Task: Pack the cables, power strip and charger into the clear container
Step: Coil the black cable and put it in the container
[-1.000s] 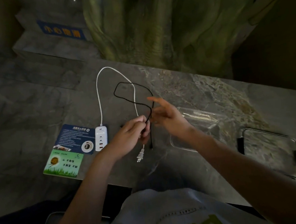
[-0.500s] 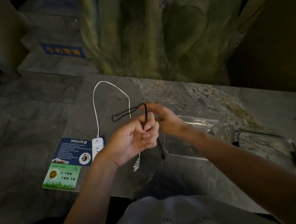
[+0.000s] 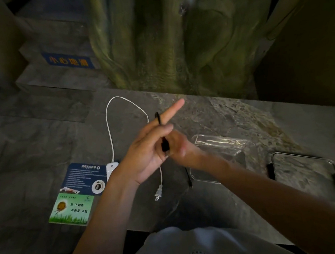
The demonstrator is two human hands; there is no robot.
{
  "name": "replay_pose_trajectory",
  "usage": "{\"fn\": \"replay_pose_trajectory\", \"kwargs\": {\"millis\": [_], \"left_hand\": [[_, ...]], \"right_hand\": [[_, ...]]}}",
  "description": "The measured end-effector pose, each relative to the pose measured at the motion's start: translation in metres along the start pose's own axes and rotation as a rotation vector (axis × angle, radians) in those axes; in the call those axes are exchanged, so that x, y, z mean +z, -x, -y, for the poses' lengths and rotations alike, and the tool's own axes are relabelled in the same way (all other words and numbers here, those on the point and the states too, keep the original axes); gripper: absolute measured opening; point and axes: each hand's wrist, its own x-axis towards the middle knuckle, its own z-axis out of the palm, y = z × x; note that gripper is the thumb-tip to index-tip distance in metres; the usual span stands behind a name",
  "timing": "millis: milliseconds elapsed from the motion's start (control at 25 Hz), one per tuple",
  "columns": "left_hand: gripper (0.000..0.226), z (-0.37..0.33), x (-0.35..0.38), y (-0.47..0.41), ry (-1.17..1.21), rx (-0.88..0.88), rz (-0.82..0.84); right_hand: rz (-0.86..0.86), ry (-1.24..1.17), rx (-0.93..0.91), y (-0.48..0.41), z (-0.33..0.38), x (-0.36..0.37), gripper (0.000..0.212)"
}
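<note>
Grey stone counter: white power strip at left, overlapping a blue-and-green printed card. Its white cord loops rearward and returns to a two-pin plug near the front edge. Clear plastic container lies right of centre, with what seems a clear flat lid further right. Thin black cable is above centre, between left hand and right hand.

The black cable now bunches against left hand.
</note>
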Motion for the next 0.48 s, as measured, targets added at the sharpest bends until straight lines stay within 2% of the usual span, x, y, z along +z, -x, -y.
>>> {"fn": "replay_pose_trajectory", "kwargs": {"millis": [40,200,320,400,480], "left_hand": [[0.045,-0.002,-0.003,-0.002,0.012,0.045,-0.055],[0.047,-0.01,-0.023,-0.012,0.061,0.244,-0.317],[0.044,-0.01,-0.046,-0.02,0.126,0.37,-0.523],[0.042,-0.004,-0.061,-0.025,0.054,0.397,-0.64],[0.045,0.005,-0.074,-0.027,-0.179,0.364,-0.714]], "right_hand": [[0.001,-0.017,-0.009,0.001,-0.002,0.005,0.016],[0.119,0.006,0.113,0.017,-0.028,0.02,0.036],[0.156,-0.005,0.171,0.036,-0.046,0.022,0.03],[0.168,0.04,0.165,0.043,-0.051,0.022,0.024],[0.162,0.112,0.119,0.044,-0.05,0.017,0.015]]}}
